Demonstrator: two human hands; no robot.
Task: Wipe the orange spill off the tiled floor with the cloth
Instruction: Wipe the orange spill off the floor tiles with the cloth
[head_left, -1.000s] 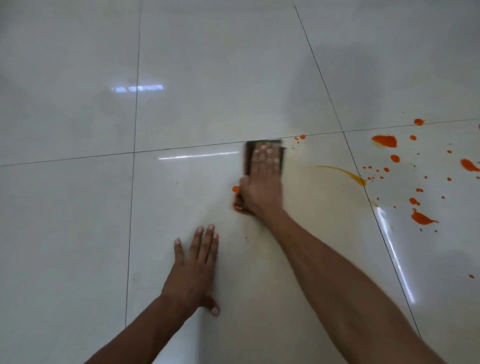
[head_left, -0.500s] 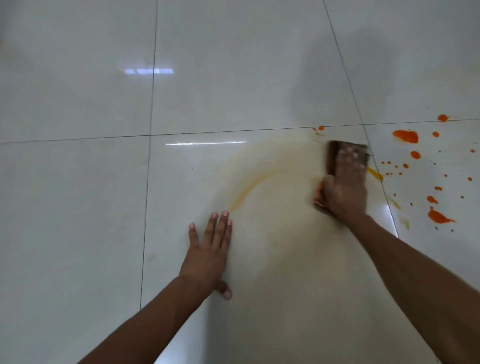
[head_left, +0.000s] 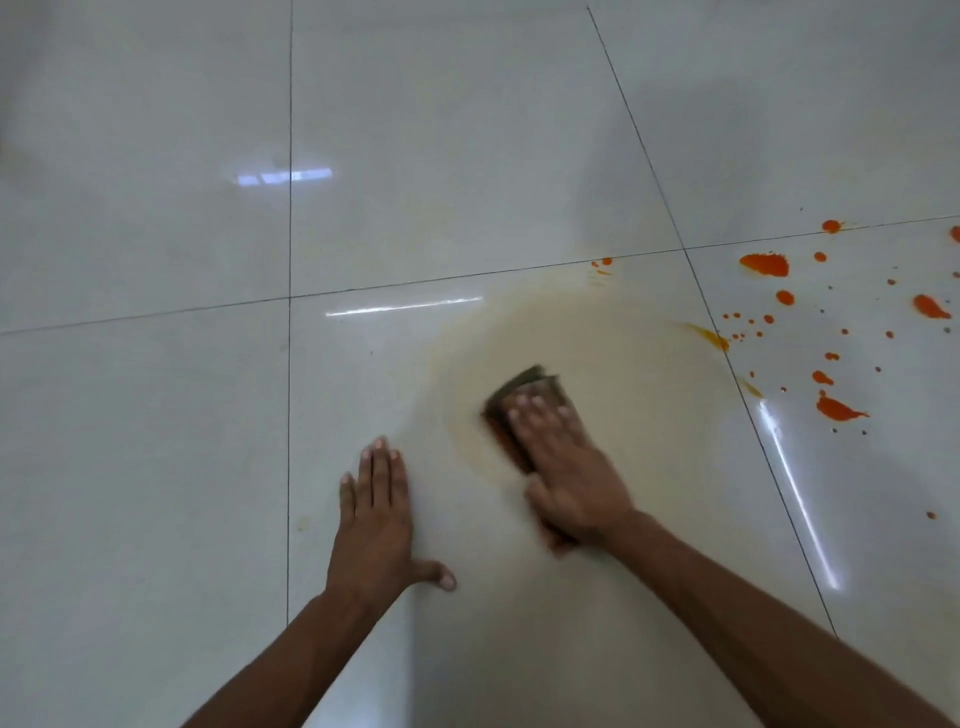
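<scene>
My right hand (head_left: 569, 467) presses flat on a folded brown cloth (head_left: 511, 395) on the white tiled floor (head_left: 441, 156), fingers pointing up and left; the hand is blurred with motion. Around the cloth lies a pale orange smear (head_left: 613, 332) in a rough ring. Bright orange blots and drops (head_left: 766, 264) dot the tile to the right, with a larger blot (head_left: 836, 409) lower down. My left hand (head_left: 376, 512) lies open and flat on the floor, left of the cloth, holding nothing.
Dark grout lines (head_left: 289, 415) cross the glossy tiles. Two small orange drops (head_left: 602, 264) sit by the grout line above the smear. A yellowish streak (head_left: 706, 335) lies at the right tile joint. Light glare (head_left: 800, 499) streaks the right tile.
My right hand has swept the cloth from the right tile joint back left and nearer to me, towards the left hand. The left hand stays planted. The smear has spread paler.
</scene>
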